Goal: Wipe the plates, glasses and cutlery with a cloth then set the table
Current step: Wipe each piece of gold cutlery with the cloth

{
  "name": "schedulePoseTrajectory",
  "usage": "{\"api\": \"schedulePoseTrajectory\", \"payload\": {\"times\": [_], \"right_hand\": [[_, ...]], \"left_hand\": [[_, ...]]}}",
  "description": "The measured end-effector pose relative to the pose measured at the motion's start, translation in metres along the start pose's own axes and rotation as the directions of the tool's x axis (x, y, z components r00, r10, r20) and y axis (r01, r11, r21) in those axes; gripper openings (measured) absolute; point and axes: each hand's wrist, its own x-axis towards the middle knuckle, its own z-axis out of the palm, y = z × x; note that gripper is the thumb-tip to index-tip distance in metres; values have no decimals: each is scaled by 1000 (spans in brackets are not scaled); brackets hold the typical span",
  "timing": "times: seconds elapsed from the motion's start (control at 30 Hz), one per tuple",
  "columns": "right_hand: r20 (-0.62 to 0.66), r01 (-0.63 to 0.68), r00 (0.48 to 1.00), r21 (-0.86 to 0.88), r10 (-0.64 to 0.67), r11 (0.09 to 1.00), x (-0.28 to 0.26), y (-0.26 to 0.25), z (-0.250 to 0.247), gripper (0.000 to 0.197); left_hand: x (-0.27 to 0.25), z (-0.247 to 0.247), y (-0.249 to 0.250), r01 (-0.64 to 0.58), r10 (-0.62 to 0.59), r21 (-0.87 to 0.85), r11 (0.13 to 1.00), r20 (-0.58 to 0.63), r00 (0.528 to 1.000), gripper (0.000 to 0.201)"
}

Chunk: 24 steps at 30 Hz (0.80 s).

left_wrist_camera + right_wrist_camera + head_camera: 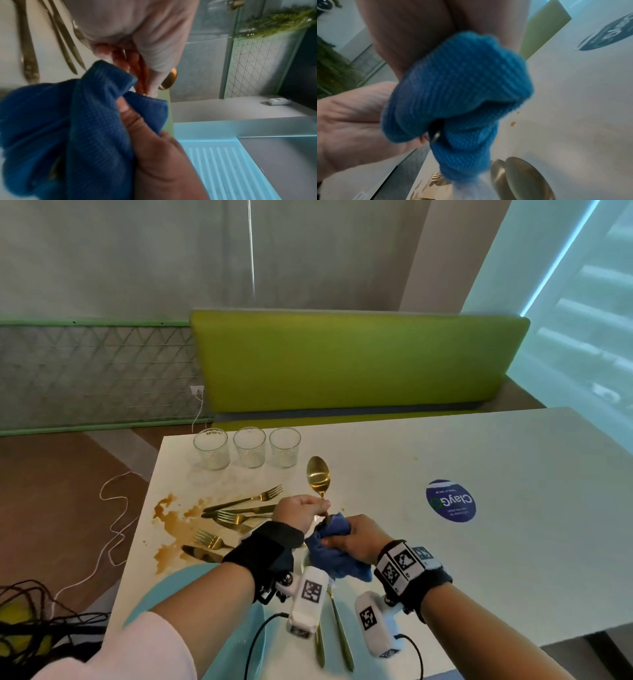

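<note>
My left hand (310, 508) pinches a gold spoon (318, 474) at its neck, bowl pointing away over the white table (513, 542). The right hand (346, 537) grips a bunched blue cloth (334, 556) wrapped round the spoon's handle, which is hidden inside it. The left wrist view shows the spoon (169, 79) in my left hand (137, 40), with the cloth (85, 128) held by my right hand (154, 148). In the right wrist view the cloth (462, 88) fills the middle under my right hand (411, 33). Three glasses (249, 447) stand at the far left.
Gold forks and knives (239, 515) lie left of my hands among brown spill stains (168, 553). Light blue plates (178, 583) sit at the near edge with two gold pieces of cutlery (339, 628) on them. A round blue sticker (450, 500) is to the right. A green bench (342, 361) stands behind.
</note>
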Motion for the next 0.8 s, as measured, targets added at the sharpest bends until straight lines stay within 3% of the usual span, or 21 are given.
{"api": "schedulePoseTrajectory", "payload": {"times": [0.07,0.13,0.23,0.3,0.37,0.5,0.6,0.7,0.8], "right_hand": [[4,-40,999,-20,40,999,-7,13,-2,18],[6,-94,996,-31,94,995,-16,29,-8,17],[-66,-182,982,-88,176,979,-25,52,-23,23],[-150,-250,960,-74,237,965,-23,63,-34,29],[-222,-293,935,-46,276,955,-19,71,-43,26],[-237,-269,937,-17,257,963,-14,75,-44,18],[-234,-274,936,-11,264,962,-15,76,-38,30],[-216,-313,931,-62,293,948,-17,79,-32,37],[-195,-312,936,-78,292,947,-18,80,-31,38]], "left_hand": [[-1,5,-4,26,-34,-95,995,-85,996,9],[0,2,-7,71,-90,-148,986,-129,988,12],[0,-8,-18,143,-154,-111,983,-94,984,10],[-9,-4,-33,178,-177,9,984,-43,983,11],[-22,10,-52,194,-198,153,969,14,980,27],[-40,43,-90,230,-313,420,878,140,939,31],[-50,55,-101,208,-338,647,734,83,938,36],[-51,57,-103,217,-342,712,668,35,939,38],[-49,58,-104,220,-339,720,658,22,940,37]]}}
